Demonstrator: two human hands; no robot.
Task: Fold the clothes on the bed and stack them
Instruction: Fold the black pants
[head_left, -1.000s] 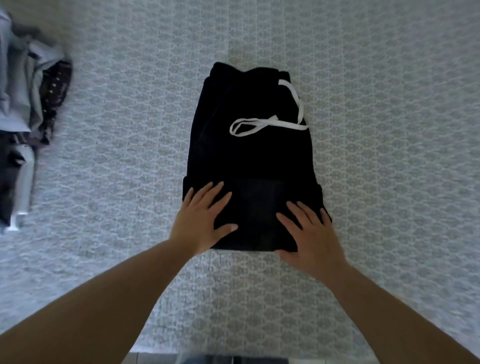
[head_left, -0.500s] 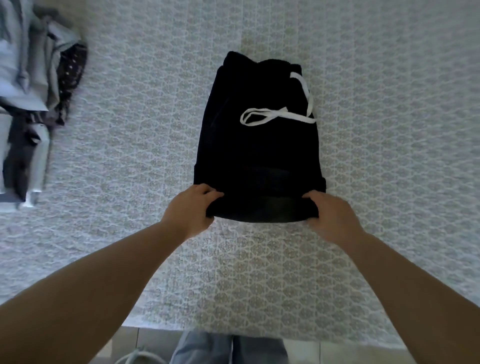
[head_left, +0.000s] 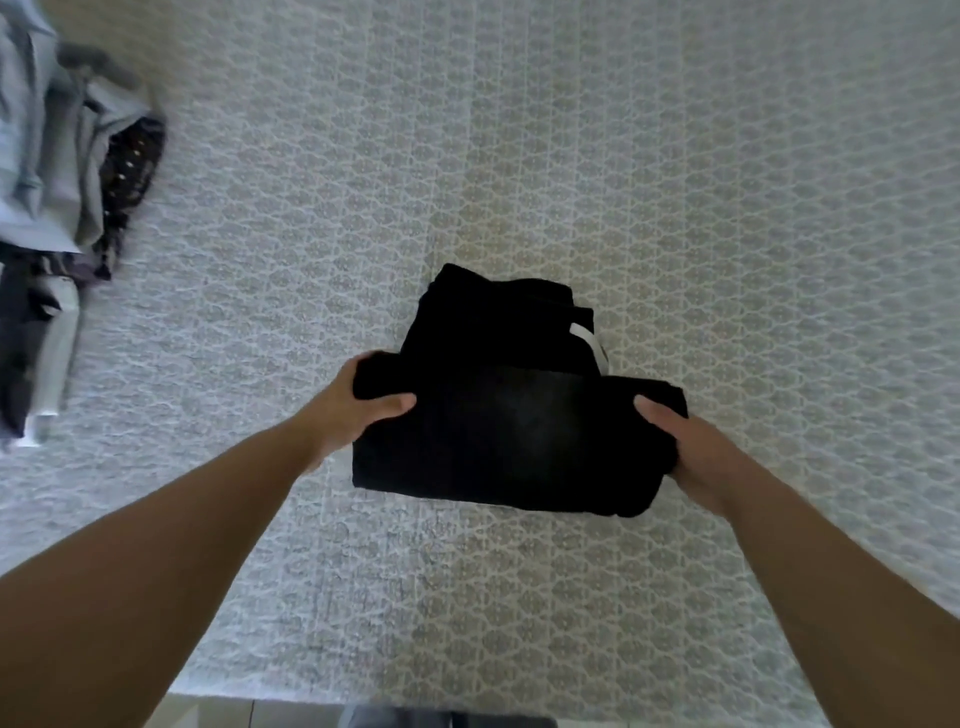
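A black garment (head_left: 509, 415) with a white drawstring lies on the patterned bedspread (head_left: 727, 208), its near half folded up over its far half. Only a short piece of the white drawstring (head_left: 587, 338) shows at the right of the fold. My left hand (head_left: 358, 410) grips the folded layer's left edge, thumb on top and fingers underneath. At the right edge my right hand (head_left: 685, 447) grips the same layer the same way.
A pile of clothes (head_left: 57, 208) lies at the left edge of the bed, with pale blue, grey and dark spotted pieces. The bed's near edge runs along the bottom of the view, with floor below it.
My hands went from pressing flat on the garment's near end to gripping it, then lifted that end and folded it away from me over the drawstring. The view shifted too.
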